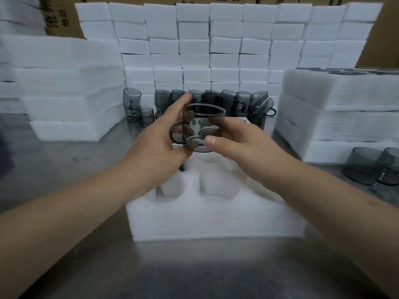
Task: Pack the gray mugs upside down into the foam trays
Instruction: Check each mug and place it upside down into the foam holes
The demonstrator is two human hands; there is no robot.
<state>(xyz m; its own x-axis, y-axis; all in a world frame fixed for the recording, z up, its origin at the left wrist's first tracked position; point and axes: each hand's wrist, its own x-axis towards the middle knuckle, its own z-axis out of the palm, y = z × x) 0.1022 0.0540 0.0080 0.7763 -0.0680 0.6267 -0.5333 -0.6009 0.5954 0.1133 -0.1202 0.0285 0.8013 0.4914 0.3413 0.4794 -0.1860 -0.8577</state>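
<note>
Holding one mug over the tray

Both hands hold one gray mug (pixel 203 126) up in the air, right over the foam tray (pixel 216 221). L hand (pixel 159 143) has its grip round the handle side. R hand (pixel 233 143) pinches the other side w/ thumb & fingers. The mug looks open side up, so I think it must be flipped before it goes in.

The tray sits on the counter (pixel 194 272), near the person. Its near holes show only white foam, so no mugs there. The far holes are seen through the glass & look gray; can't tell if mugs sit in them.

Lots left to do, I think. A bunch of mugs (pixel 216 100) waits at the far side, & two more mugs (pixel 371 167) sit on the right. Tall stacks of foam (pixel 64 104) stand left & right.
</note>
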